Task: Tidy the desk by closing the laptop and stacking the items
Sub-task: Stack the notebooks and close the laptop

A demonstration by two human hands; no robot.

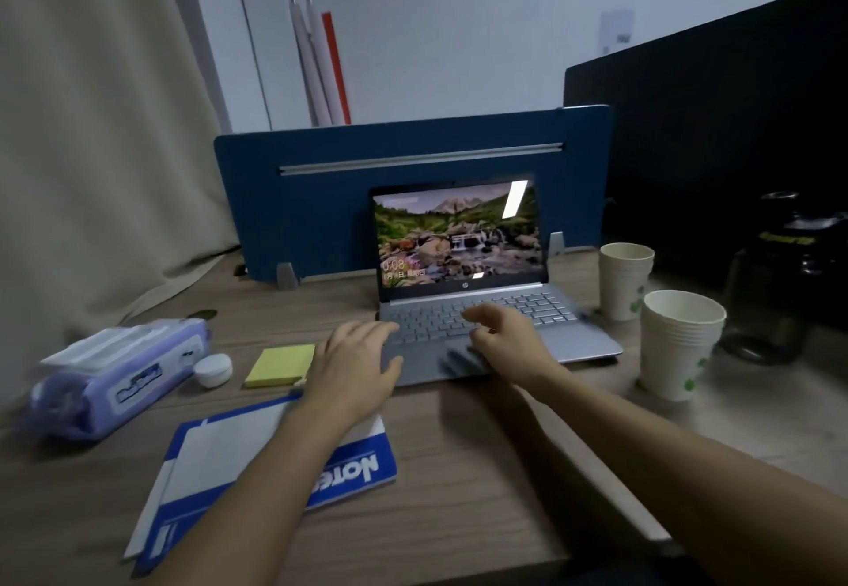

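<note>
While the laptop (477, 292) stands open just before the blue divider (321, 200) | left hand (353, 365) and right hand (504, 333) spread, empty, over its keyboard | lid likely stiff, hinged, light: grip top edge | notebook (229, 461), sticky notes (281, 365) left of laptop.

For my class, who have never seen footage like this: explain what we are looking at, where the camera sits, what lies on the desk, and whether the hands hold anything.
There is one picture, from a camera worn on a person's head, looking down at their bare arms. The left hand and right hand hover over an open laptop, holding nothing. On the desk lie a notebook, sticky notes, a wipes pack, a small white case and two stacks of paper cups.
</note>
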